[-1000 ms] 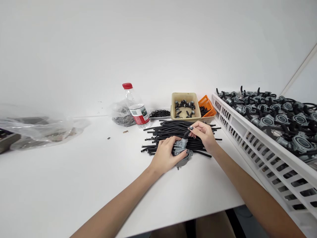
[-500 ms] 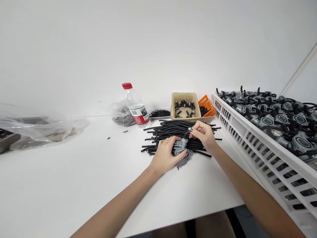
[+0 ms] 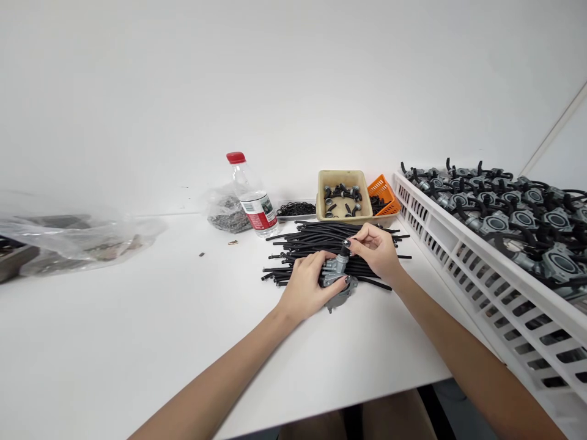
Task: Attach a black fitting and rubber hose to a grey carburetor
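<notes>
A grey metal carburetor [image 3: 338, 296] is on the white table, in front of a pile of black rubber hoses [image 3: 316, 232]. My left hand [image 3: 304, 285] wraps round its body from the left, with the thumb across the near side. On its top stands a short black rubber boot [image 3: 343, 251], nearly upright. My right hand [image 3: 376, 249] pinches the boot's upper end between thumb and fingers. Part of the carburetor is hidden behind my left fingers.
A white slatted crate [image 3: 477, 263] of finished-looking carburetors [image 3: 523, 219] stands at right. Behind the hoses are a beige bin [image 3: 323, 183], an orange basket [image 3: 384, 189] and black rings [image 3: 296, 209]. A water bottle [image 3: 259, 211] and plastic bags [image 3: 229, 214] are further left.
The rubber boot leaned to the right before and now stands more upright. My right fingertips have shifted slightly left with it. My left hand has stayed on the carburetor.
</notes>
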### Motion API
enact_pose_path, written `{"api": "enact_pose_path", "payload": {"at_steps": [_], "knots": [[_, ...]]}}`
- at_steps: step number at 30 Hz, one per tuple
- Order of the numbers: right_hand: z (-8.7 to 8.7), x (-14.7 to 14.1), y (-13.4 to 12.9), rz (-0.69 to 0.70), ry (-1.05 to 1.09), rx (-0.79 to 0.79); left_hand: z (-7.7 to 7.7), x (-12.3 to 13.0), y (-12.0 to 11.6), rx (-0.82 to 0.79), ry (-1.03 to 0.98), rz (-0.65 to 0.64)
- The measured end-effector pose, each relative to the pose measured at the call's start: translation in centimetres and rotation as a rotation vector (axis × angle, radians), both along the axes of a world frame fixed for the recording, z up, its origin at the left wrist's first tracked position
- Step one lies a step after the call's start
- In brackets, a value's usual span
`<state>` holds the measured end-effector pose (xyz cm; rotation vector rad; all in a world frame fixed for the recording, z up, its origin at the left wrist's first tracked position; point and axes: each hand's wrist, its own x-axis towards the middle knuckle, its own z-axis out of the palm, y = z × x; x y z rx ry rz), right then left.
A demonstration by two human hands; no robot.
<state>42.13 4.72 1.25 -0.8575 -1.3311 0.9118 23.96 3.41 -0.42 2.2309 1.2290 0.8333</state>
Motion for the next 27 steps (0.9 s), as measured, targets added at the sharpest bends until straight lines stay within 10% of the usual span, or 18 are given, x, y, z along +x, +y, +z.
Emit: {"api": "enact_pose_path", "payload": {"at_steps": [9,27], "knots": [[-0.1,0.0,-0.2,-0.119,-0.109,0.174,-0.1,0.0,0.0,0.004,-0.003,0.005],[-0.5,1.4,0.0,0.123,-0.122,0.226,0.2,0.1,-0.1,-0.017,-0.013,0.006]]}}
